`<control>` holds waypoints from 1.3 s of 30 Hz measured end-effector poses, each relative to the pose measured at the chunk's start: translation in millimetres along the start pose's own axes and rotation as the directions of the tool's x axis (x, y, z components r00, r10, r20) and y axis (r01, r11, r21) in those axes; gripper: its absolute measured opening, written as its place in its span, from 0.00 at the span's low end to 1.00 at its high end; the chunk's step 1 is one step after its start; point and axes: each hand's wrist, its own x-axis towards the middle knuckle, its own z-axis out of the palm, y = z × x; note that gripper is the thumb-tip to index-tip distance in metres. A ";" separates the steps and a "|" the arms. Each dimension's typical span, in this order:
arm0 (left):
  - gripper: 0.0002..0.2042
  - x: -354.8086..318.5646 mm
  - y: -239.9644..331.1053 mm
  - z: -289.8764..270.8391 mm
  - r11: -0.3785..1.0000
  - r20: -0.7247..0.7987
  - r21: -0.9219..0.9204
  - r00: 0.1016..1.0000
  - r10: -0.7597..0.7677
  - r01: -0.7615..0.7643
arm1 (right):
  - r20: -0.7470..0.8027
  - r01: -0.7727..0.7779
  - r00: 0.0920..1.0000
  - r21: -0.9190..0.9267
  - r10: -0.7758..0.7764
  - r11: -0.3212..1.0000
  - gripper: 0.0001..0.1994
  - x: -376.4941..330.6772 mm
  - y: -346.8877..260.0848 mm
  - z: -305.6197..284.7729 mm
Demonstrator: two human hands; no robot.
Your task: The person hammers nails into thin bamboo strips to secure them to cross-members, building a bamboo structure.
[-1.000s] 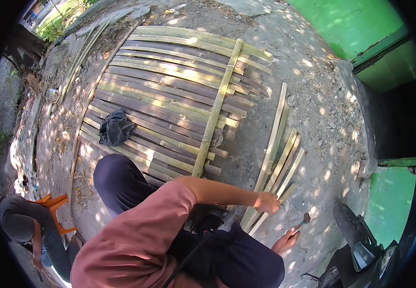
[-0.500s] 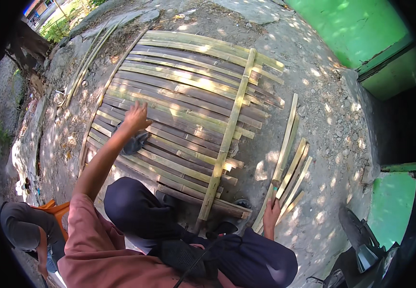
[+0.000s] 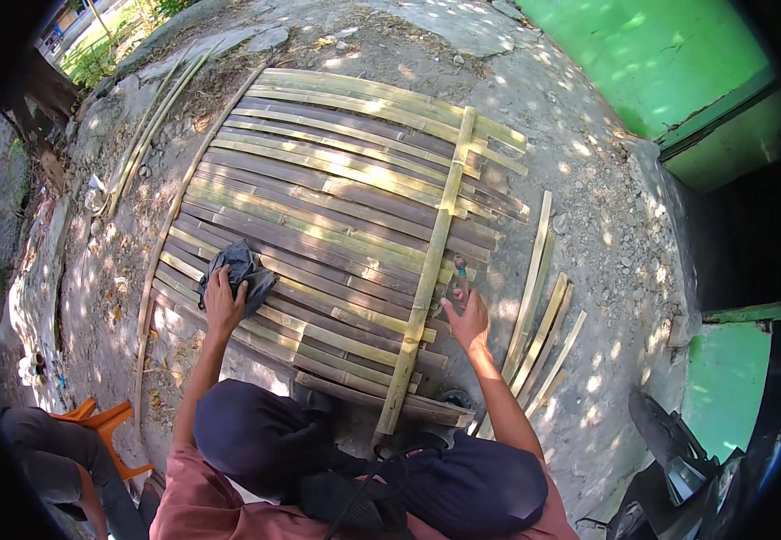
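Observation:
A crumpled black plastic bag lies on the left part of a bamboo slat panel. My left hand is closed on the bag's near side, thumb and fingers over the plastic. Past the right side of the crosswise bamboo strip, my right hand holds what looks like a small hammer with a teal band below its head. Much of its handle is hidden by my fingers. The panel's slats run left to right, some pale green, others dark brown.
Loose bamboo strips lie on the ground right of the panel. Long thin poles rest at the far left. Another person is by an orange chair at lower left. A green wall and a parked motorbike stand on the right.
My left hand has come back toward me from above the slats onto the black bag. My right hand has lifted the hammer from beside the loose strips and moved it left and farther out.

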 end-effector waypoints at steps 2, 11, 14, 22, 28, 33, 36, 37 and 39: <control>0.30 8.5 25.0 -6.4 0.990 -0.176 0.097 0.978 0.115 -0.098 | -0.068 0.008 0.998 -0.048 -0.012 0.999 0.16 8.9 5.2 9.6; 0.30 54.2 188.8 12.7 0.813 0.207 -0.254 0.791 0.575 -0.524 | -0.266 -0.086 0.954 0.191 0.136 0.978 0.15 33.7 21.0 1.6; 0.31 69.3 197.4 48.0 0.814 0.302 -0.165 0.758 0.579 -0.556 | -0.360 -0.158 0.923 -0.023 0.140 0.987 0.16 40.3 13.2 4.6; 0.38 63.2 203.6 89.6 0.861 0.365 -0.144 0.782 0.505 -0.488 | -0.229 -0.184 0.944 0.234 0.238 0.955 0.14 60.3 31.8 7.6; 0.42 64.4 208.3 85.1 0.862 0.406 -0.115 0.769 0.494 -0.494 | -0.255 -0.157 0.937 0.302 0.239 0.940 0.13 58.9 38.6 11.3; 0.42 65.3 216.6 84.2 0.876 0.424 -0.054 0.783 0.454 -0.479 | -0.145 -0.301 0.894 0.504 0.423 0.809 0.14 46.6 50.3 6.3; 0.39 74.6 240.9 84.6 0.851 0.379 0.000 0.788 0.485 -0.524 | 0.027 -0.423 0.825 0.690 0.564 0.587 0.18 43.3 60.4 -7.6; 0.37 78.9 234.7 83.6 0.833 0.317 -0.010 0.789 0.527 -0.553 | 0.109 -0.439 0.808 0.766 0.579 0.469 0.19 41.0 47.8 -10.0; 0.34 92.5 241.8 87.0 0.814 0.234 -0.105 0.781 0.579 -0.572 | 0.186 -0.448 0.806 0.812 0.562 0.374 0.21 40.9 43.2 -19.8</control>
